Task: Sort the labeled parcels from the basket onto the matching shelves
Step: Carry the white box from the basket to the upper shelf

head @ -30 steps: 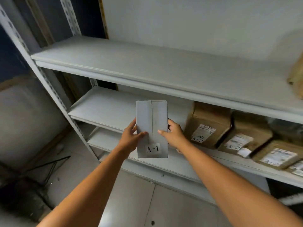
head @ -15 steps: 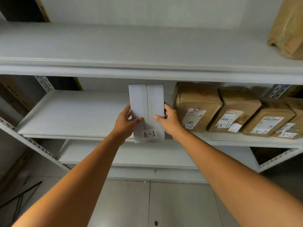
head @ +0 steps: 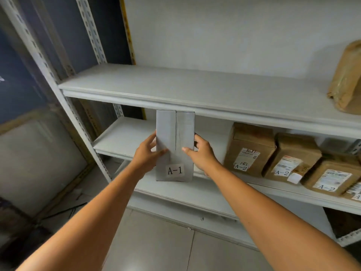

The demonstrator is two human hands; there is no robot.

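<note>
A flat grey parcel (head: 176, 141) with a white "A-1" label near its lower edge is held upright in front of the shelving. My left hand (head: 147, 153) grips its left side and my right hand (head: 201, 153) grips its right side, thumbs on the front. Its top edge reaches just under the front lip of the upper shelf (head: 175, 89). Behind it lies the middle shelf (head: 125, 137), where brown boxes marked "A-2" (head: 250, 149) stand to the right. The basket is out of view.
A brown paper parcel (head: 347, 79) sits at the right end of the upper shelf. More A-2 boxes (head: 291, 159) (head: 330, 177) line the middle shelf's right part. A perforated metal upright (head: 48, 75) frames the rack's left side. A lower shelf (head: 185, 194) and tiled floor lie below.
The view has swung left and tilted, so the rack's left upright shows again. Both hands still hold the A-1 parcel upright, at about the same spot before the middle shelf.
</note>
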